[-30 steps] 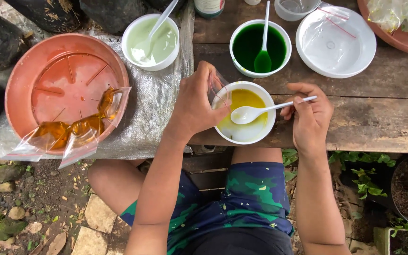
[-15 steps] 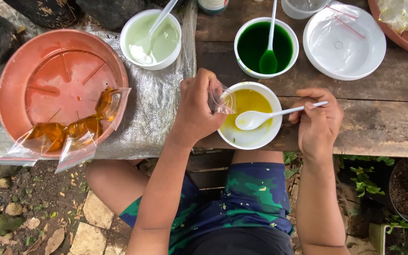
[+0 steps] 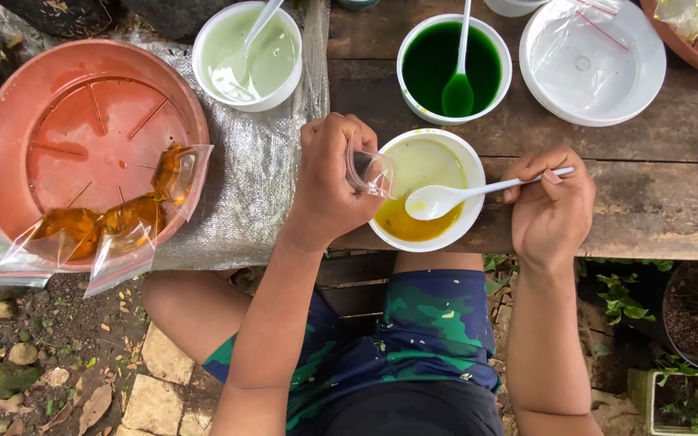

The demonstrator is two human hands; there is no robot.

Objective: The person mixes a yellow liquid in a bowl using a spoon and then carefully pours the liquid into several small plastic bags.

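I am sitting at the near edge of a wooden bench (image 3: 672, 202), and the white bowl of yellow liquid (image 3: 426, 190) is resting right on that edge, its rim hanging just past the plank above my knees. To its left, a sheet of grey woven plastic (image 3: 260, 178) is covering the bench end and drooping over the side. On it, an orange basin (image 3: 82, 145) is sitting with filled amber bags (image 3: 115, 222) draping over its near rim. Behind the yellow bowl, a bowl of dark green liquid (image 3: 452, 69) is standing close, a bowl of pale green liquid (image 3: 245, 55) is lying further left, and a white plate with clear bags (image 3: 591, 60) is filling the right rear. The open wood to the right of my bowl is the only free stretch.

My left hand (image 3: 333, 182) is curling around a small clear plastic bag (image 3: 372, 171), holding it over the bowl's left rim. My right hand (image 3: 551, 206) is pinching the handle of a white spoon (image 3: 462, 196), whose scoop is hovering over the yellow liquid just beside the bag.
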